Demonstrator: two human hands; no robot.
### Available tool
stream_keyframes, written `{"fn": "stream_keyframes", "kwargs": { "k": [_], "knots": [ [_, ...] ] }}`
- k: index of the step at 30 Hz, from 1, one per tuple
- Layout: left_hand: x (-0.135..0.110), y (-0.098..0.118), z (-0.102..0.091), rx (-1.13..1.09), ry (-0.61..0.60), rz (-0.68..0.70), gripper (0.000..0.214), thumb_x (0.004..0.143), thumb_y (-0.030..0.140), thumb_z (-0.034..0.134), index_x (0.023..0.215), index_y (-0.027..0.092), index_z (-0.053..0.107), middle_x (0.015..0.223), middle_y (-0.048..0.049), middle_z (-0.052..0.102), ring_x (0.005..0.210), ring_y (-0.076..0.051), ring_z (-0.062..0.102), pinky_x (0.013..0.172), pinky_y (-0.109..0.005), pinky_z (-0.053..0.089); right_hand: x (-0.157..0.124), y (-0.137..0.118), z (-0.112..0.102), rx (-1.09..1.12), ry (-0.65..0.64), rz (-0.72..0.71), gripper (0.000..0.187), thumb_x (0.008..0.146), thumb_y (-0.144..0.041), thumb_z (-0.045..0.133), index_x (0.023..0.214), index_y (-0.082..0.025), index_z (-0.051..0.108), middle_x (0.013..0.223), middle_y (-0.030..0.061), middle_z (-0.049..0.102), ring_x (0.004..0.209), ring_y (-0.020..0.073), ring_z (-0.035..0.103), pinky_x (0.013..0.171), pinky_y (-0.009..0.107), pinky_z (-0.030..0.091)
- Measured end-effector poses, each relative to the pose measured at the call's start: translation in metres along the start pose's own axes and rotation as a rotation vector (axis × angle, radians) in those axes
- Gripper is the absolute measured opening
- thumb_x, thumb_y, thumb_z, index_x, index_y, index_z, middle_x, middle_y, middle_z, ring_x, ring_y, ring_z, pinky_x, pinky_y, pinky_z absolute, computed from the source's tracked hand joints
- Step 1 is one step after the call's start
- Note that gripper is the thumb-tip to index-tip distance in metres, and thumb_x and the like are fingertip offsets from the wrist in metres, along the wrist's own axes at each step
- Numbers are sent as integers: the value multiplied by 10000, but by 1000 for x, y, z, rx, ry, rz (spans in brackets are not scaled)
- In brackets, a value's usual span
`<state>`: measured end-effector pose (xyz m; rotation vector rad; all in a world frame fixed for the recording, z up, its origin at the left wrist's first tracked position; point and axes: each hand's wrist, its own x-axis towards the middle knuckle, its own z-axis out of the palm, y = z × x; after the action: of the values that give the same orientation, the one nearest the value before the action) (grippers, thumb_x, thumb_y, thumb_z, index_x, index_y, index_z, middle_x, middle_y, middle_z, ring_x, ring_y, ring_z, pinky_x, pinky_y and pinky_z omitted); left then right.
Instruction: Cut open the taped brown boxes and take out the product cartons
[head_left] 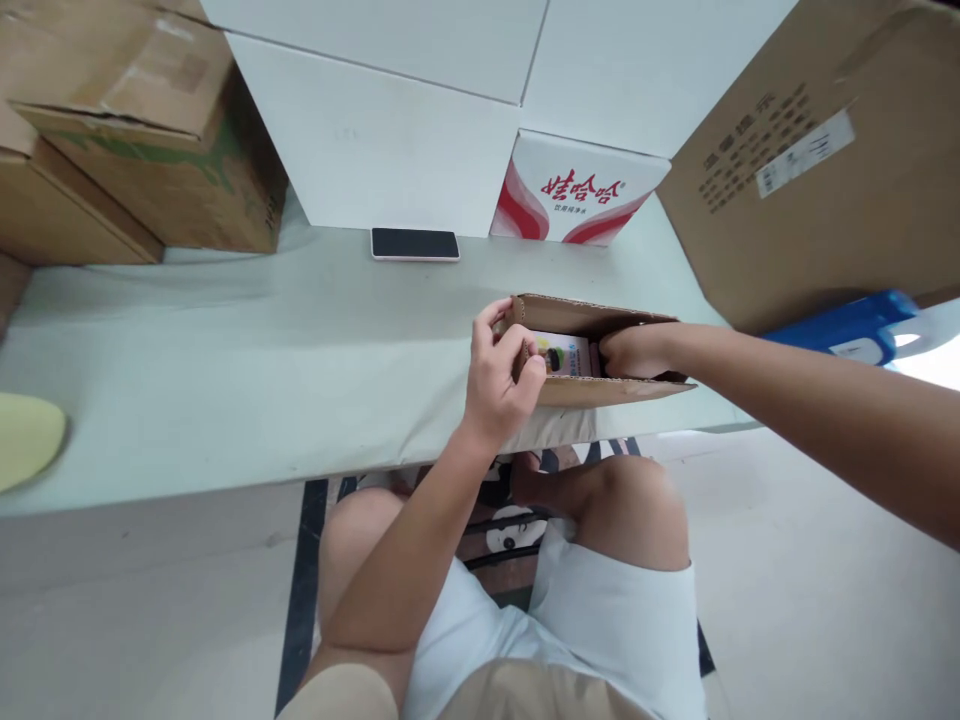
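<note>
An open cardboard box (615, 392) stands near the front edge of the table, its top facing up. My left hand (501, 375) grips the box's left end, fingers curled over the wall and thumb at the near rim. Inside lies a small printed carton (566, 354) with a colourful picture on it. My right hand (637, 350) reaches down into the right part of the box beside that carton. Its fingertips are hidden behind the box wall, so what they touch is not visible.
A phone (415, 245) lies farther back on the pale table (225, 370). Behind it stand a red-and-white carton (577, 190) and white panels. Brown boxes (165, 150) fill the left; a large carton (810, 150) and a blue object (840, 325) are right. A yellow object (28, 438) sits far left.
</note>
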<state>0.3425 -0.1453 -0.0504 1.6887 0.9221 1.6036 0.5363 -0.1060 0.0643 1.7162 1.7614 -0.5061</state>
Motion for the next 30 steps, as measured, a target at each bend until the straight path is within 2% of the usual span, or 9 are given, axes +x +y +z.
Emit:
{"fn": "stream_keyframes", "kwargs": {
  "k": [5, 9, 12, 14, 17, 21, 23, 27, 30],
  "knots": [
    [-2, 2, 2, 31, -57, -45, 128, 946, 305, 467, 885, 225, 547, 1414, -146, 491, 1454, -324, 466, 1187, -507, 455, -3, -5, 2, 127, -53, 38, 157, 806, -188, 574, 892, -198, 705, 1052, 78, 765, 982, 258, 690, 854, 354, 511],
    [-3, 5, 1, 52, -115, -127, 113, 945, 292, 440, 924, 234, 535, 1474, -136, 453, 1487, -296, 436, 1210, -482, 434, -10, -13, 4, 290, -36, 83, 258, 849, -246, 543, 1053, -213, 697, 1099, 60, 765, 1005, 220, 701, 813, 301, 538],
    [-1, 4, 2, 55, -119, -128, 111, 943, 290, 447, 926, 242, 546, 1455, -130, 465, 1501, -285, 419, 1213, -466, 433, -8, -18, 6, 421, -67, 131, 274, 855, -328, 556, 1035, -199, 716, 1077, 82, 772, 957, 239, 715, 761, 321, 560],
    [0, 3, 3, 55, -112, -119, 121, 946, 284, 438, 925, 239, 549, 1432, -136, 473, 1513, -284, 407, 1222, -467, 426, -4, -20, 5, 473, -105, 156, 280, 854, -386, 592, 1009, -206, 741, 1122, 83, 771, 1014, 271, 712, 822, 356, 569],
    [2, 0, 5, 48, -103, -105, 149, 962, 285, 413, 926, 232, 547, 1399, -143, 483, 1523, -284, 397, 1227, -469, 422, 2, -22, 2, 397, -126, 162, 321, 811, -503, 688, 984, -247, 773, 1195, 76, 758, 1117, 339, 682, 908, 424, 554],
    [2, -3, 5, 47, -99, -69, 162, 979, 301, 410, 909, 231, 539, 1360, -140, 506, 1502, -294, 418, 1160, -453, 482, -1, -25, -1, 300, -135, 134, 418, 786, -630, 695, 908, -237, 766, 1113, 112, 766, 1038, 366, 684, 894, 463, 531],
    [3, -4, 3, 47, -98, -56, 163, 982, 301, 416, 904, 231, 542, 1322, -134, 521, 1497, -292, 420, 1147, -441, 492, -5, -24, -1, 308, -89, 127, 464, 785, -684, 678, 864, -233, 749, 1061, 111, 766, 994, 348, 677, 894, 456, 509],
    [3, -5, 2, 69, -87, -79, 144, 974, 331, 464, 925, 229, 554, 1398, -134, 481, 1486, -289, 435, 1197, -447, 454, -17, -22, -1, 516, 67, 98, 558, 752, -760, 676, 695, -206, 638, 842, 83, 699, 788, 224, 600, 747, 366, 459],
    [2, -6, 4, 69, -93, -78, 159, 972, 366, 499, 940, 222, 560, 1466, -147, 443, 1486, -301, 441, 1212, -468, 437, -28, -25, -5, 750, 97, -79, 603, 731, -767, 702, 647, -200, 516, 665, 11, 540, 638, 120, 453, 616, 291, 366]
  ]
}}
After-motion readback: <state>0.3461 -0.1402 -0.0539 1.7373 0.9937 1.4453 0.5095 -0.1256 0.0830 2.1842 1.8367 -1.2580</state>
